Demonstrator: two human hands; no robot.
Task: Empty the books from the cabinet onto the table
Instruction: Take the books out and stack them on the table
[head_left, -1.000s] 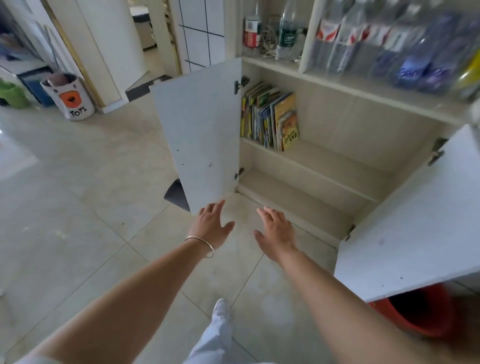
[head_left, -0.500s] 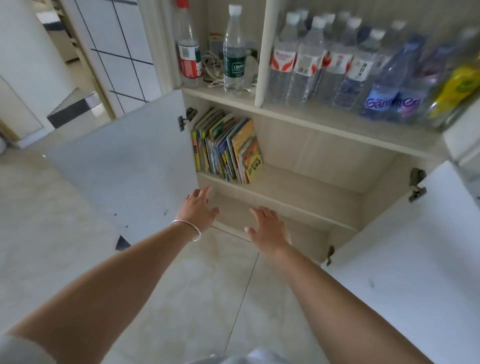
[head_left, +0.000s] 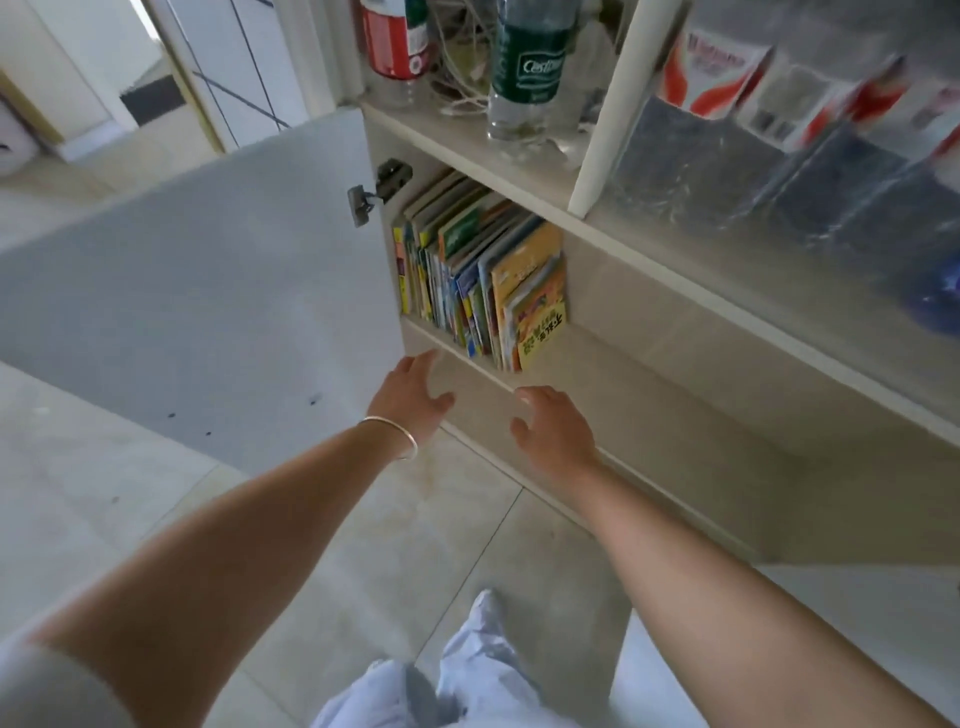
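Several thin colourful books (head_left: 480, 275) stand upright at the left end of the cabinet's upper inner shelf (head_left: 597, 358), the outermost one orange with a yellow strip. My left hand (head_left: 410, 397), with a thin bracelet on the wrist, is held out with fingers spread just below the shelf's front edge. My right hand (head_left: 553, 428) is stretched out beside it, fingers apart, just below and right of the books. Neither hand touches a book. The table is not in view.
The cabinet's left door (head_left: 218, 312) stands wide open beside my left arm; the right door (head_left: 857, 623) is open at the lower right. Water bottles (head_left: 530, 67) and a tangle of cable stand on the open shelf above. Tiled floor lies below, with my trouser legs at the bottom.
I have come closer to the cabinet. Both hands have moved up and forward towards the shelf with the books, which now fill more of the view.
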